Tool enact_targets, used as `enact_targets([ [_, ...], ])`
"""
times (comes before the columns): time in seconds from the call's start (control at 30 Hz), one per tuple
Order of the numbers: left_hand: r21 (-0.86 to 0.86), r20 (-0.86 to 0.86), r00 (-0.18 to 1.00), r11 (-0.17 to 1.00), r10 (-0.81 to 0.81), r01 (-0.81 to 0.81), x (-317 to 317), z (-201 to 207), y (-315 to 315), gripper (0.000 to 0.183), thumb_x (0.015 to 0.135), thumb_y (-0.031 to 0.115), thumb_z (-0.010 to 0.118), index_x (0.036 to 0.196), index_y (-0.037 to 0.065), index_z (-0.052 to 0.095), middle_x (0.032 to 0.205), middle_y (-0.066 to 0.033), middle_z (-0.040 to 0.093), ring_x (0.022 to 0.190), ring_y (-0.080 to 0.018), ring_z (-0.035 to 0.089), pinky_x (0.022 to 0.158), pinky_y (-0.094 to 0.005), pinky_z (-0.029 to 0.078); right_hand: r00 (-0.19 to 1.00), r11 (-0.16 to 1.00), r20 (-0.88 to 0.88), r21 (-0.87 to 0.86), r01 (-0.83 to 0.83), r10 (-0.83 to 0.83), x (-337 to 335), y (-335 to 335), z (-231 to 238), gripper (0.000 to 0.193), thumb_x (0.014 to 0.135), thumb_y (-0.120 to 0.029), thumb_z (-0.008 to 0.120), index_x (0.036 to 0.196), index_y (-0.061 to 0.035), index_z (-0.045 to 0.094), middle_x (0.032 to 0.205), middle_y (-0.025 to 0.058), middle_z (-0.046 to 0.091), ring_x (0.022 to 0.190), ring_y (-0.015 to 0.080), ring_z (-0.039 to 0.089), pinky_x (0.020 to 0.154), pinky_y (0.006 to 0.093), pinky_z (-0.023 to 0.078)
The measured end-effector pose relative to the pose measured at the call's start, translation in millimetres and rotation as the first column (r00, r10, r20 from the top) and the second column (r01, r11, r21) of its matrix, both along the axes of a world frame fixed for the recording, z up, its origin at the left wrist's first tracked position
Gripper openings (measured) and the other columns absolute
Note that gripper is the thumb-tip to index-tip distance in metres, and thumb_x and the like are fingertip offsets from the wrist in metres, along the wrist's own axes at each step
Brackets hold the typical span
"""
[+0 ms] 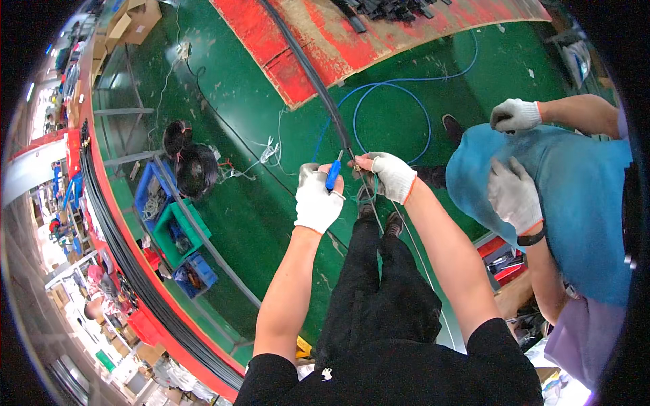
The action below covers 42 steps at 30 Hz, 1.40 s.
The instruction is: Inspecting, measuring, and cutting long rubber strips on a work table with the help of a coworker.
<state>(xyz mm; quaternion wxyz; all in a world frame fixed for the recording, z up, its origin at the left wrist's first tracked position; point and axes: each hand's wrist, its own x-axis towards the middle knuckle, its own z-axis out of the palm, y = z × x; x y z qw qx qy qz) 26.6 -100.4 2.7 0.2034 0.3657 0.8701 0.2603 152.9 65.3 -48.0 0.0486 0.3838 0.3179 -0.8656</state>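
My left hand (315, 206), in a white glove, is closed around a blue-handled screwdriver (332, 176), its short metal shaft pointing up. Close beside it, my gloved right hand (393, 177) pinches the near end of a long black cable (310, 70) between thumb and fingertips. That cable runs away from me across a worn red tabletop (325, 37). Thin pale wires (377, 215) hang down from the pinched end between my forearms. The exact point of contact at the cable end is too small to make out.
At right a co-worker in a blue apron (467, 169) keeps two gloved hands (516, 115) near the lap. A blue hose (429, 122) loops over the green floor. Leftward lie bins (186, 230), black coils (196, 169) and a red rack (169, 308) carrying long black cables.
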Motion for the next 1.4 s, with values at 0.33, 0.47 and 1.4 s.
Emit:
enact_targets([
  [0.33, -0.136, 0.022, 0.997, 0.988, -0.07, 0.072, 15, 12, 20, 0.062, 0.085, 0.009, 0.065, 0.147, 0.014, 0.053, 0.11, -0.0233, 0.071, 0.099, -0.0425, 0.071, 0.088, -0.0476, 0.056, 0.991, 0.988, 0.019, 0.074, 0.133, -0.135, 5, -5, 18, 0.035, 0.098, -0.029, 0.074, 0.115, 0.0016, 0.069, 0.1, 0.0085, 0.072, 0.093, 0.017, 0.062, 0.084, 0.0327, 0.048],
  [0.47, -0.138, 0.049, 0.998, 0.99, -0.025, 0.031, 15, 11, 24, 0.07, 0.085, 0.01, 0.064, 0.153, 0.015, 0.048, 0.107, -0.0243, 0.071, 0.096, -0.0428, 0.071, 0.087, -0.0482, 0.056, 0.99, 0.977, 0.083, 0.191, 0.096, -0.114, 5, -6, 17, 0.034, 0.098, -0.029, 0.074, 0.112, 0.0014, 0.07, 0.099, 0.0073, 0.072, 0.092, 0.016, 0.061, 0.084, 0.0324, 0.046],
  [1.4, -0.448, -0.17, 0.954, 0.882, -0.247, 0.148, 30, 31, 56, 0.102, 0.078, 0.015, 0.075, 0.168, 0.027, 0.027, 0.112, -0.0235, 0.065, 0.103, -0.0398, 0.068, 0.092, -0.0511, 0.055, 0.992, 0.962, 0.101, 0.268, 0.045, -0.075, 10, -5, 4, 0.027, 0.099, -0.032, 0.07, 0.106, -0.0056, 0.069, 0.092, 0.0018, 0.067, 0.08, 0.0137, 0.057, 0.068, 0.0312, 0.045],
])
